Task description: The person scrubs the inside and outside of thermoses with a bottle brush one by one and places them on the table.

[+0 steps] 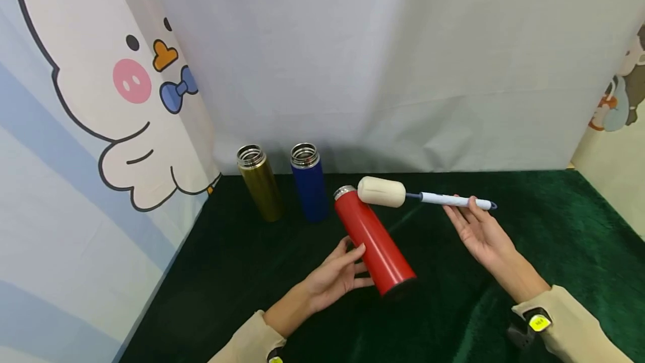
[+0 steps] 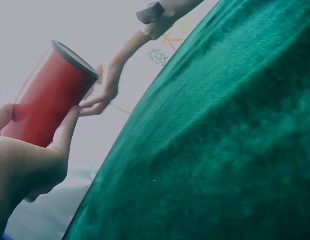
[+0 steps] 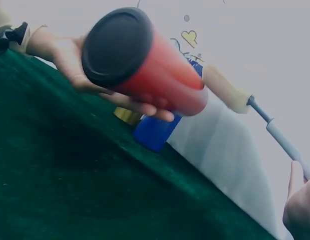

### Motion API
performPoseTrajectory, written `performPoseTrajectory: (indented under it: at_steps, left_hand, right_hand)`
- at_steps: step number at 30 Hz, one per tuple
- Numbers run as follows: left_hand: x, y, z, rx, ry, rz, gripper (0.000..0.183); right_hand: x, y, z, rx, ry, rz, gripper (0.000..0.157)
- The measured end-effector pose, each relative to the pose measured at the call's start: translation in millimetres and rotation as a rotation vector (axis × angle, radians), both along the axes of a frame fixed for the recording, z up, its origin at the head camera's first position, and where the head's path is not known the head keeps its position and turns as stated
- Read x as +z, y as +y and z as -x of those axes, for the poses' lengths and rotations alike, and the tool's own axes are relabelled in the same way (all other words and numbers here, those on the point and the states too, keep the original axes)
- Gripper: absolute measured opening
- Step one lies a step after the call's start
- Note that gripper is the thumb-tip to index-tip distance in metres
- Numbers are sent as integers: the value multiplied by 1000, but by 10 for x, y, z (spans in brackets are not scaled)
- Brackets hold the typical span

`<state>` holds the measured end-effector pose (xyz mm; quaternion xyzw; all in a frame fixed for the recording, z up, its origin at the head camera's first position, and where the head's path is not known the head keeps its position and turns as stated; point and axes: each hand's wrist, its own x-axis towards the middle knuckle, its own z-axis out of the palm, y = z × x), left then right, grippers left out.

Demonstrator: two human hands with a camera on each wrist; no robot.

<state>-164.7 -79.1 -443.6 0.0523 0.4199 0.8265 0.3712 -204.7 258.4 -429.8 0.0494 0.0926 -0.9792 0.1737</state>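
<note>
My left hand (image 1: 336, 274) grips a red bottle (image 1: 374, 240) by its side, thumb on the near face. The bottle leans, its steel mouth up and to the left, its black base (image 3: 117, 47) toward the lower right. In my right hand (image 1: 482, 234) is a bottle brush, pinched by its white handle (image 1: 443, 199). The brush's cream sponge head (image 1: 381, 191) lies beside the bottle's mouth in the head view; whether they touch I cannot tell. The left wrist view shows the red bottle (image 2: 49, 95) between thumb and fingers.
A gold bottle (image 1: 262, 186) and a blue bottle (image 1: 309, 184), both without lids, stand upright at the back left. Dark green cloth (image 1: 242, 284) covers the table. Behind it hangs a pale curtain (image 1: 322, 60), with a cartoon print on the left.
</note>
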Motion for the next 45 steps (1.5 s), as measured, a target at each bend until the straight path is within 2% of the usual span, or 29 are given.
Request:
performPoseTrajectory:
  at_steps: [3, 6, 11, 15, 18, 24, 27, 31, 35, 38, 42, 45]
  left_hand:
    - [4, 11, 28, 28, -4, -3, 66]
    - [-5, 19, 57, 42, -5, -13, 67]
    - [-33, 31, 84, 63, -13, -47, 64]
    - [-33, 68, 108, 52, -4, -66, 61]
    - [-25, 71, 102, 52, -8, -52, 63]
    - [-21, 67, 87, 21, -5, -45, 63]
    - [-32, 65, 67, -20, 18, -42, 59]
    - [-33, 63, 34, -62, 40, -25, 55]
    - [-25, 67, 7, -90, 22, -31, 58]
    - [-16, 65, 0, -83, 5, -77, 61]
    - [-3, 59, 15, -43, 27, -122, 57]
    - [2, 48, 38, -10, 60, -105, 54]
  right_hand:
    - [-50, 44, -67, 4, -114, -39, 21]
    - [-96, 73, -132, 8, -175, -116, 28]
    - [-132, 101, -197, 25, -140, -232, 9]
    - [-113, 89, -176, 26, -110, -283, 11]
    - [-98, 19, -68, 26, -127, -322, 12]
    - [-24, -164, 256, 28, -181, -358, 12]
    - [35, -227, 362, 21, -222, -316, 18]
    - [51, -240, 423, -13, -270, -184, 30]
    - [-2, -194, 352, -56, -341, -61, 40]
    - [-57, -154, 240, -67, -395, -37, 44]
    - [-118, -90, 67, -27, -401, -114, 40]
    - [-156, -36, -53, 27, -353, -198, 29]
